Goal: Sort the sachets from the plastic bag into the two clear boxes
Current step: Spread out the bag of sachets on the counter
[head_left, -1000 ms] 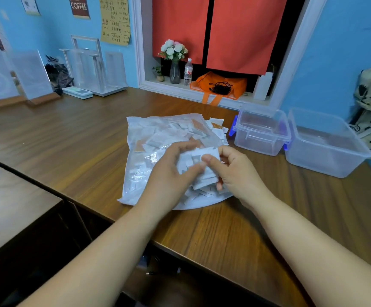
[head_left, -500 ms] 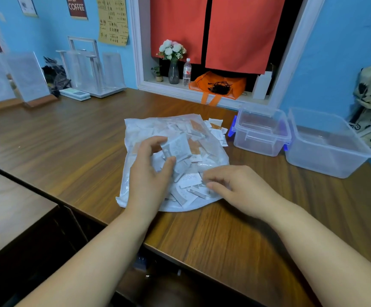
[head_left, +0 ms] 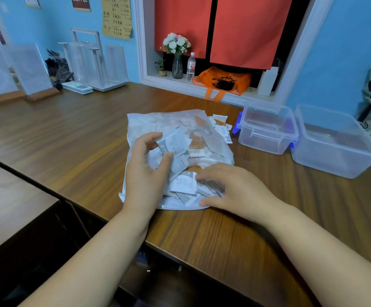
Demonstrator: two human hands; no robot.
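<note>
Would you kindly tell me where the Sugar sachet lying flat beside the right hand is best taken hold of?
Probably pinch the Sugar sachet by its near edge, coming from above: it lies flat atop the pile, that edge looks free, and the right hand sits at its right end.

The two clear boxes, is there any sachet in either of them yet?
No, the smaller clear box and the larger clear box both look bare inside; the sachets lie at the plastic bag.
</note>
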